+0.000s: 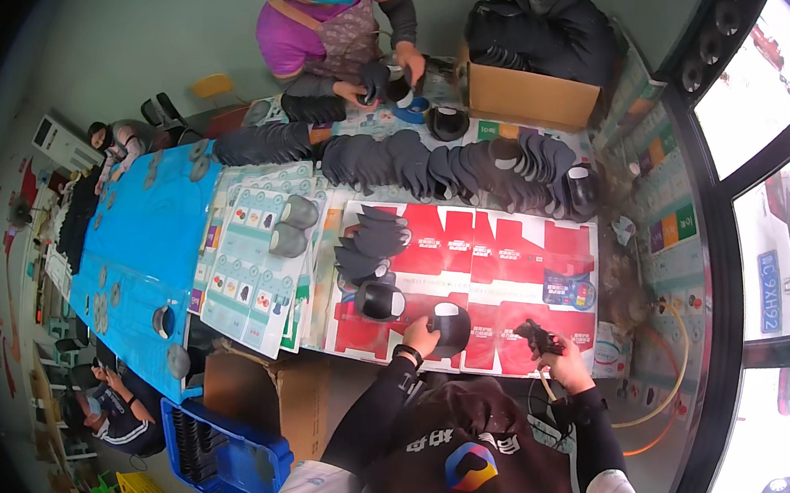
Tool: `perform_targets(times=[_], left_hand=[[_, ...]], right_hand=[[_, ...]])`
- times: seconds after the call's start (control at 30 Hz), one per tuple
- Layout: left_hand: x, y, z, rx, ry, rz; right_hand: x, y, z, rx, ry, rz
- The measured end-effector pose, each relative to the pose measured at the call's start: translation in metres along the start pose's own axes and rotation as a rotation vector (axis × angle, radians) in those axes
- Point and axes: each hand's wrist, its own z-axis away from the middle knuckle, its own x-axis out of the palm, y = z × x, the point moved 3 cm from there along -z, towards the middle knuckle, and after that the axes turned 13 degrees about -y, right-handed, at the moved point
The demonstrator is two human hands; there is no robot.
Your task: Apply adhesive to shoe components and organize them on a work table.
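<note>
My left hand (416, 334) is closed on the edge of a black cup-shaped piece (452, 337) with a white patch on it, at the table's front edge. Off to the right, my right hand (569, 365) grips a dark spray gun (534, 335) by its handle. Its nozzle end points left, with a gap between it and the cup-shaped piece. Another black cup-shaped piece (378, 301) rests just left of my left hand. Behind that lies an overlapping row of dark curved pieces (371, 244). Red and white printed sheets (529, 251) lie beneath.
Long stacks of dark pieces (375, 160) line the table's back. A co-worker (311, 40) handles pieces there, beside a full cardboard box (531, 97). A blue-covered table (142, 230) adjoins at left, a blue crate (228, 465) below it. Hoses (680, 373) hang at right.
</note>
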Motion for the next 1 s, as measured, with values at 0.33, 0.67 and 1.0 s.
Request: perform_targets(times=[0.33, 0.67, 1.0], left_hand=[[0.005, -0.009, -0.012, 0.04, -0.022, -0.058], [0.001, 0.012, -0.014, 0.048, -0.056, -0.029], [0.011, 0.009, -0.021, 0.071, -0.071, -0.044]], right_hand=[[0.009, 0.007, -0.012, 0.179, 0.021, 0.23], [0.001, 0.013, -0.017, 0.186, -0.001, 0.17], [-0.017, 0.033, -0.015, 0.129, 0.085, 0.387]])
